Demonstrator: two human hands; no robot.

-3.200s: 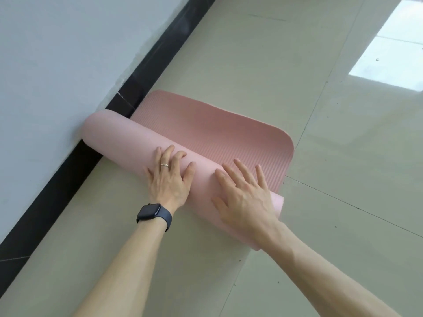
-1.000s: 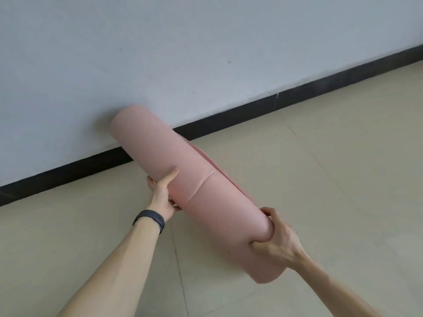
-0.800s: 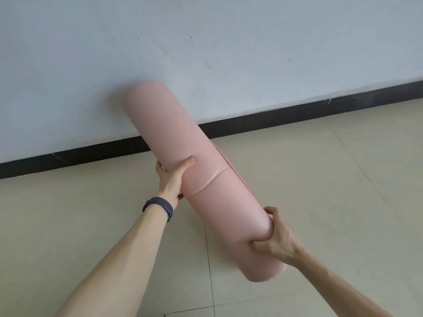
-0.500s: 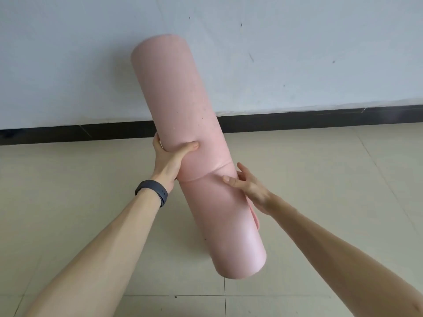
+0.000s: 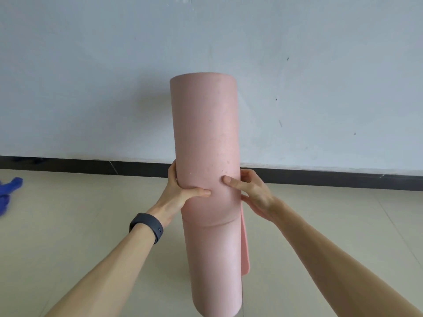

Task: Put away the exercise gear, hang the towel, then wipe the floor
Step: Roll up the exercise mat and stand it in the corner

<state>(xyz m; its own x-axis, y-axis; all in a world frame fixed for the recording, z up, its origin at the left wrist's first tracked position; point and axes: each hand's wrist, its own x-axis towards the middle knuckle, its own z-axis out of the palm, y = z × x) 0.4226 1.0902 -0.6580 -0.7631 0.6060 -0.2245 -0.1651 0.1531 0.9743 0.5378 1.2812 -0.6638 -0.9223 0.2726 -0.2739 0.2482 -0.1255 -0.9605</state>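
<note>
rolled mat [image 5: 204, 133] | upright | clasped mid-height between left fingers [image 5: 195, 192], right fingers [image 5: 234, 183]

both hands [image 5: 180, 193] hold rolled pink mat [image 5: 207, 143] upright

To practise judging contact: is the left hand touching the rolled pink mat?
Touching. The head view shows the left hand gripping the rolled pink mat, thumb denting it.

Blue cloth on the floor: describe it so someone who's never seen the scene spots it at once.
Follow the black baseboard under the white wall to the frame's left edge. Just in front of it, on the beige floor, lies a crumpled blue cloth, partly cut off. It is the only blue thing, far left of the pink rolled mat.
</note>
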